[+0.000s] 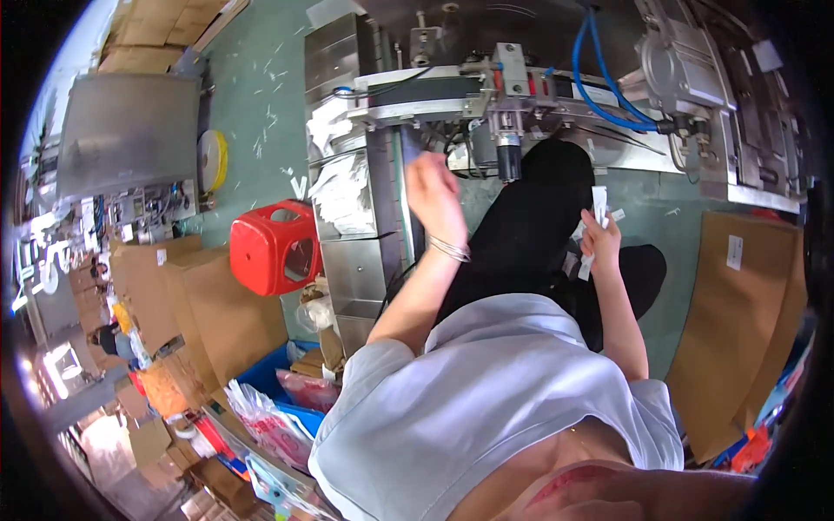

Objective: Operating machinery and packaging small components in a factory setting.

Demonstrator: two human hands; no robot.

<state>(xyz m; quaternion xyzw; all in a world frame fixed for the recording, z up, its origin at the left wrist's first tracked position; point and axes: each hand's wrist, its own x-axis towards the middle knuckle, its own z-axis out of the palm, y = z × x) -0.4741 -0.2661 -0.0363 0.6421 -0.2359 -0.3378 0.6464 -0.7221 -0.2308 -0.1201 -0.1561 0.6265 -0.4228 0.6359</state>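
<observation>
From my feed, the green floor (252, 95) runs under a steel packing machine (539, 95) with blue hoses (599, 87) looping across its top. A red plastic stool (274, 247) stands by the machine's steel panels. Brown cardboard boxes (217, 304) lean at the left, and a flat sheet of cardboard (738, 321) stands at the right. Lower left, a blue bin (274, 369) holds printed plastic bags (269, 425).

My left hand (434, 195) is raised near the machine's conveyor belt (434, 91), a bracelet on the wrist; it is blurred, so I cannot tell how its grip stands. My right hand (599, 243) has its grip closed around a bunch of small white sachets (595, 221), held over the lap, near the machine's edge.
</observation>
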